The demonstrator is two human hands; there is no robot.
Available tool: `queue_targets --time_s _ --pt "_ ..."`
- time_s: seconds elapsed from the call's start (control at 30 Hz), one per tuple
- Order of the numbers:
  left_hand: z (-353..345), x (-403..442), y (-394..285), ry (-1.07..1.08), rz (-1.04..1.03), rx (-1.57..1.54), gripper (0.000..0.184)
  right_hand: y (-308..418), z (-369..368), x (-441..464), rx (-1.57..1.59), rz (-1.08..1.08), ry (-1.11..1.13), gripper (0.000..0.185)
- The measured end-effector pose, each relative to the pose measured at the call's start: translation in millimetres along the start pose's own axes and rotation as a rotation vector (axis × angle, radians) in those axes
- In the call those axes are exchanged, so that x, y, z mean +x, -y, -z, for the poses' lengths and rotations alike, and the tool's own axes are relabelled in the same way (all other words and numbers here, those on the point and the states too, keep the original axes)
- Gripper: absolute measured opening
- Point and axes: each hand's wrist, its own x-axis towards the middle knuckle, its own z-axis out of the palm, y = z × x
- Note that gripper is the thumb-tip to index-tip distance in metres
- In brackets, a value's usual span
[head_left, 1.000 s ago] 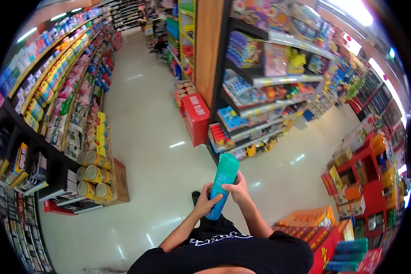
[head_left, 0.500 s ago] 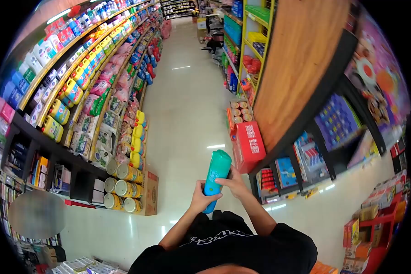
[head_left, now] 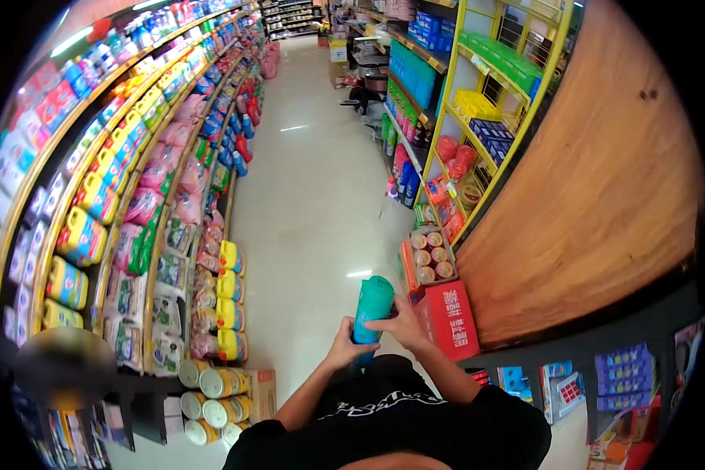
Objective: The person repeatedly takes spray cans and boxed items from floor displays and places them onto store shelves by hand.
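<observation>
A tall green-and-blue bottle [head_left: 374, 301], green at its upper end and blue lower down, is held in front of my black shirt. Its base is partly hidden by my fingers and the shirt. My left hand [head_left: 348, 345] wraps the lower part from the left. On the other side, my right hand [head_left: 406, 324] grips the bottle around its middle, with the thumb lying across its front. The bottle tilts slightly, top end away from me. I cannot read its label.
Long shelves on the left hold yellow jugs [head_left: 82, 236] and pink bags [head_left: 143, 205]. Yellow-lidded tins [head_left: 224, 382] are stacked at their near end. On the right stand a red carton [head_left: 450, 319], a box of round tubs [head_left: 431, 257] and a wooden panel [head_left: 580, 211]. A pale floor aisle [head_left: 298, 180] runs ahead.
The view has advanced along the aisle and turned slightly right; shelves and the red carton appear nearer. The bottle stays in both hands, a little lower in view, and my right hand's fingers have shifted on it.
</observation>
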Motion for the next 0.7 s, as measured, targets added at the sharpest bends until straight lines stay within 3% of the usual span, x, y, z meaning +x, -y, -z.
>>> queue_targets --time_s 0.1,0.2,0.33,0.5,0.6,0.7 --pt "23.2 77.7 -29.2 0.08 -0.023 0.103 0.067 -2.8 14.2 66.1 0.132 0.059 -0.101 0.064" --pt "45.6 150.3 -46.6 0.183 -0.005 0.142 0.068 10.4 31.5 121.3 0.057 0.055 -0.216 0.065" --pt "71.8 256.6 -57.5 0.251 0.04 0.24 0.071 3.6 57.2 215.0 0.109 0.112 -0.232 0.076" --pt "95.1 385.3 -79.5 0.198 0.134 0.267 0.071 21.7 97.2 345.3 -0.014 0.001 -0.215 0.071" --pt "110.1 459.7 -96.2 0.199 0.046 0.264 0.072 46.7 109.5 415.8 -0.198 0.058 -0.282 0.07" --pt "119.3 531.7 -106.9 0.148 0.09 0.279 0.081 40.5 118.3 485.4 -0.242 0.152 -0.396 0.07"
